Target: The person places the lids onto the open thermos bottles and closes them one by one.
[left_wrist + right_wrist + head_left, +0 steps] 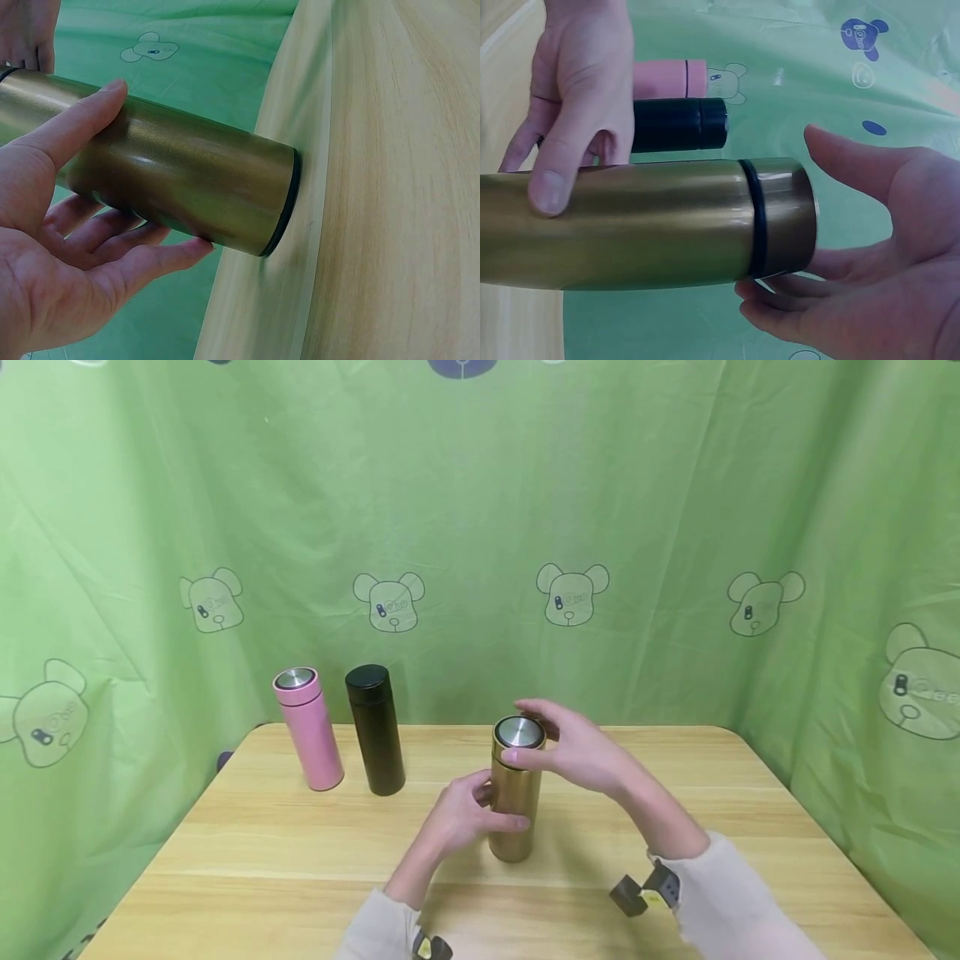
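A gold thermos bottle [513, 797] with a silver-topped lid [789, 217] is upright near the middle of the wooden table. My left hand [459, 817] grips its body, the thumb across the near side and the fingers round behind. In the left wrist view, the bottle's black-rimmed base [289, 199] is close to the tabletop. Around the lid, my right hand [581, 752] is spread. In the right wrist view its thumb stands apart from the lid, while the fingertips are right at the lid's lower edge.
To the left on the wooden table [285, 860] stand a pink thermos bottle [313, 739] and a black thermos bottle [378, 739], side by side. A green curtain [480, 510] with bear-head prints hangs behind the table and along both sides.
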A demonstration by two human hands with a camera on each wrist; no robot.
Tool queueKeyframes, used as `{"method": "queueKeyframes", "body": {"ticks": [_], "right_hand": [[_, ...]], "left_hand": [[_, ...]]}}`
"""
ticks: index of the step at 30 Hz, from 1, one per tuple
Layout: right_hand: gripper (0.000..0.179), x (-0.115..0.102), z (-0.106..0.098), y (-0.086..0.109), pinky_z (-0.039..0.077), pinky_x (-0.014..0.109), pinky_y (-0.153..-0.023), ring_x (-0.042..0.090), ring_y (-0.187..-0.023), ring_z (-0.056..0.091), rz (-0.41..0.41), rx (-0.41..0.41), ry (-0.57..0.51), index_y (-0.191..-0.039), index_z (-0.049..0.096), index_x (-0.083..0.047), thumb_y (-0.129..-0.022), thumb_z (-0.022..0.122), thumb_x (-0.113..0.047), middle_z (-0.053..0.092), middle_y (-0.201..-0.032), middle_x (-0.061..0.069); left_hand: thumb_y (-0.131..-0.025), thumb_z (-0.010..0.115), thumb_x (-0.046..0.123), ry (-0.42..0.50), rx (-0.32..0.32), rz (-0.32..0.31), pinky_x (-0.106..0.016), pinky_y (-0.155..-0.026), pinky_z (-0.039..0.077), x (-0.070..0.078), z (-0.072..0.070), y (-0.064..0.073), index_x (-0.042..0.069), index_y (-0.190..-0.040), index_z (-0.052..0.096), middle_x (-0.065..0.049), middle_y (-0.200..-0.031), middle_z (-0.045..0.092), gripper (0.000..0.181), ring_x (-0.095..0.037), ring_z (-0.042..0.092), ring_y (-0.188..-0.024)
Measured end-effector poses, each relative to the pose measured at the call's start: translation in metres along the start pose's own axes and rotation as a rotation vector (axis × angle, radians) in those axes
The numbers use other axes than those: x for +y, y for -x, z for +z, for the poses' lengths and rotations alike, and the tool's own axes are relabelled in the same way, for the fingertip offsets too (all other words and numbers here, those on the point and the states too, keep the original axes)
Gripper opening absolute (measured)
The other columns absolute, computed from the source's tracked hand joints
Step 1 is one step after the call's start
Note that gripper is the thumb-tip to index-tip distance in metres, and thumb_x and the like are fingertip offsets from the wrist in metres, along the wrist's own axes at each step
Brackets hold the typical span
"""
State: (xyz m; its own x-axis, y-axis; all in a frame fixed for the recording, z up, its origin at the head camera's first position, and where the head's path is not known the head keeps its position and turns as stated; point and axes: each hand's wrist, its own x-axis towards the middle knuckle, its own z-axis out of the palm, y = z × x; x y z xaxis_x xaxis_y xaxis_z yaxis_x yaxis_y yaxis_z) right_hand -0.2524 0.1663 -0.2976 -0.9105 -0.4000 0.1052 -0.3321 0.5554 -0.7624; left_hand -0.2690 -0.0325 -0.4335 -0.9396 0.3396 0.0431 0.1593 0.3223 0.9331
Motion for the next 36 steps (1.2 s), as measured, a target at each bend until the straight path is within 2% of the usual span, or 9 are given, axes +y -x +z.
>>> {"method": "queueKeyframes", "body": {"ticks": [4, 8, 11, 20, 27, 32, 36], "right_hand": [[0.083, 0.001, -0.005, -0.001, 0.031, 0.058, -0.121, 0.039, -0.148, 0.037, -0.018, -0.051, -0.037, -0.156, 0.036, -0.010, -0.089, 0.078, -0.033, 0.045, -0.156, 0.015], [0.074, 0.001, -0.006, -0.001, 0.035, 0.055, -0.120, 0.037, -0.146, 0.042, -0.024, -0.080, -0.069, -0.154, 0.040, -0.006, -0.091, 0.075, -0.019, 0.049, -0.153, 0.017], [0.067, 0.001, -0.006, 0.000, 0.038, 0.055, -0.117, 0.037, -0.141, 0.048, -0.020, -0.073, -0.063, -0.151, 0.044, -0.004, -0.092, 0.074, -0.016, 0.055, -0.147, 0.018], [0.064, -0.002, -0.001, -0.002, 0.047, 0.053, -0.110, 0.035, -0.129, 0.059, -0.006, 0.029, 0.001, -0.142, 0.053, -0.004, -0.087, 0.080, -0.025, 0.065, -0.133, 0.014], [0.068, -0.003, 0.005, -0.001, 0.053, 0.046, -0.097, 0.026, -0.109, 0.065, 0.044, 0.139, 0.057, -0.130, 0.058, -0.006, -0.078, 0.087, -0.040, 0.069, -0.117, 0.009], [0.067, -0.002, 0.007, -0.002, 0.053, 0.042, -0.093, 0.023, -0.103, 0.064, 0.061, 0.165, 0.068, -0.124, 0.058, -0.007, -0.076, 0.088, -0.043, 0.069, -0.111, 0.007], [0.067, -0.001, 0.006, -0.003, 0.053, 0.042, -0.093, 0.023, -0.104, 0.064, 0.054, 0.148, 0.066, -0.126, 0.057, -0.008, -0.077, 0.087, -0.043, 0.068, -0.112, 0.007]], "left_hand": [[-0.071, 0.091, 0.044, -0.003, 0.002, -0.007, -0.055, -0.112, 0.044, -0.001, 0.000, 0.000, 0.035, -0.132, 0.063, -0.005, -0.140, 0.065, 0.068, -0.027, 0.059, -0.132], [-0.070, 0.091, 0.045, -0.005, 0.007, -0.010, -0.056, -0.112, 0.044, -0.001, 0.000, 0.000, 0.035, -0.131, 0.064, -0.005, -0.139, 0.065, 0.068, -0.027, 0.059, -0.132], [-0.070, 0.091, 0.045, 0.001, 0.004, -0.009, -0.056, -0.112, 0.044, -0.001, 0.001, 0.000, 0.034, -0.132, 0.063, -0.005, -0.139, 0.065, 0.069, -0.027, 0.059, -0.132], [-0.069, 0.092, 0.044, 0.004, 0.011, -0.012, -0.054, -0.113, 0.044, 0.000, 0.001, 0.000, 0.034, -0.130, 0.065, -0.004, -0.138, 0.065, 0.067, -0.026, 0.060, -0.131], [-0.070, 0.092, 0.043, 0.004, 0.015, 0.005, -0.054, -0.111, 0.045, -0.001, 0.001, -0.001, 0.033, -0.128, 0.066, -0.004, -0.136, 0.067, 0.064, -0.026, 0.061, -0.130], [-0.070, 0.092, 0.042, 0.001, 0.015, 0.010, -0.053, -0.111, 0.046, -0.001, 0.002, -0.001, 0.033, -0.127, 0.066, -0.004, -0.135, 0.068, 0.063, -0.026, 0.062, -0.129], [-0.070, 0.092, 0.042, 0.000, 0.012, 0.015, -0.052, -0.111, 0.046, -0.001, 0.001, 0.000, 0.033, -0.127, 0.066, -0.004, -0.134, 0.068, 0.063, -0.025, 0.062, -0.128]]}}
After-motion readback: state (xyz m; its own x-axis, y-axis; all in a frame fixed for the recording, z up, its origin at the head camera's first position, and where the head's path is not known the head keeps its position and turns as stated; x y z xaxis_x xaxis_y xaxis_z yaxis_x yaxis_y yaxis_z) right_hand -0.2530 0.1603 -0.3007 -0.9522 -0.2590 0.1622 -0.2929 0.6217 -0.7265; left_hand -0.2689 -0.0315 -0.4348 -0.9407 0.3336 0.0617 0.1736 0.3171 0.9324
